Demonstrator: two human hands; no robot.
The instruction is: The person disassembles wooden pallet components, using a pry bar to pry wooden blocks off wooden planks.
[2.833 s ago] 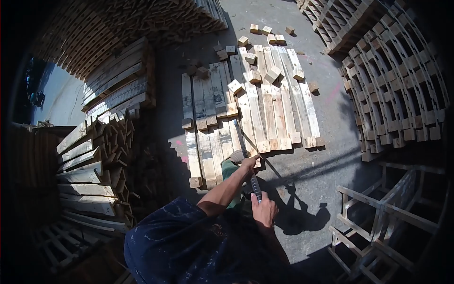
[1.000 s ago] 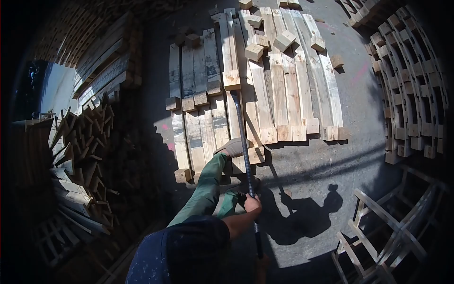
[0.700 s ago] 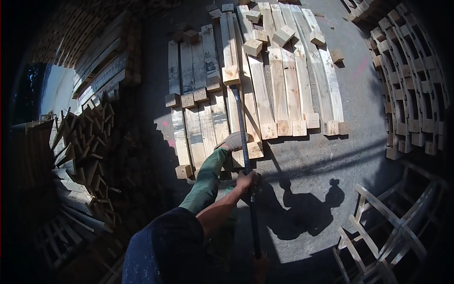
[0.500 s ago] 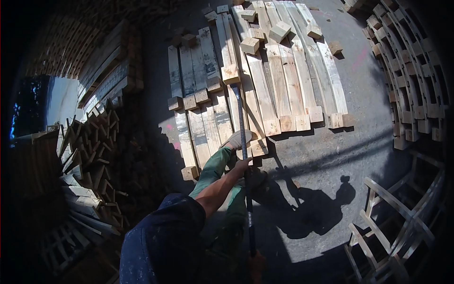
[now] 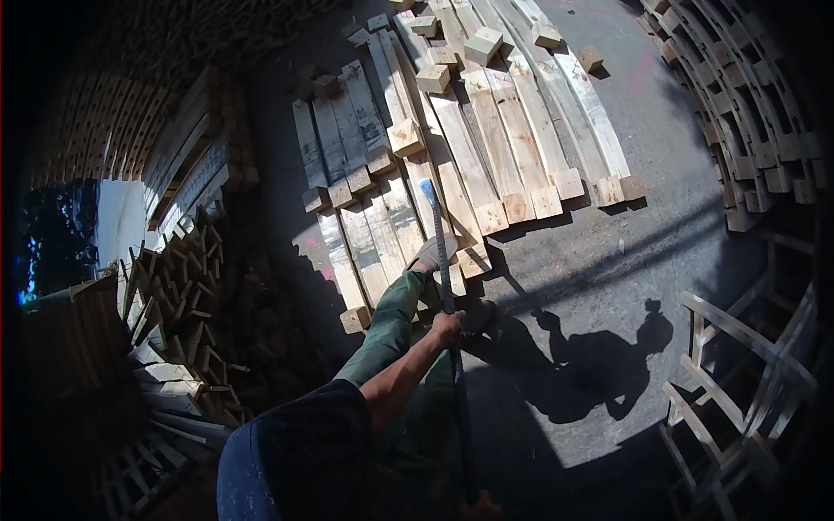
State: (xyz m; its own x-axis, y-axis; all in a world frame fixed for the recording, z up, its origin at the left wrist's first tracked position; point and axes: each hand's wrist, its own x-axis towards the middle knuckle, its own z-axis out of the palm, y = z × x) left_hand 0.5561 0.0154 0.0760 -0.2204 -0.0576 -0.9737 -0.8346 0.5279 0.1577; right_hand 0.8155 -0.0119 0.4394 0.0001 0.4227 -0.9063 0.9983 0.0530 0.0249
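Observation:
My left hand [image 5: 447, 330] is closed around the middle of a long dark bar [image 5: 440, 239]. Lower down, in deep shade, my right hand [image 5: 480, 507] grips the bar's near end. The blue tip of the bar lies over the boards, a little below a wooden block [image 5: 405, 137] at the end of a plank. Beside the bar, my shoe [image 5: 432, 254] rests on the near ends of the planks [image 5: 382, 227]. More planks with end blocks [image 5: 519, 207] lie side by side on the right.
Loose blocks [image 5: 483, 45] sit on the planks. Stacked pallets [image 5: 747, 113] stand at the right, above a wooden frame [image 5: 730, 321]. Piled boards [image 5: 187, 347] and stacked timber [image 5: 187, 130] line the left. Shadows cross the concrete floor [image 5: 565, 286].
The bar's tip has drawn back from the block toward me. My left hand first slid up the bar, then moved slightly down. The view has turned, shifting the planks.

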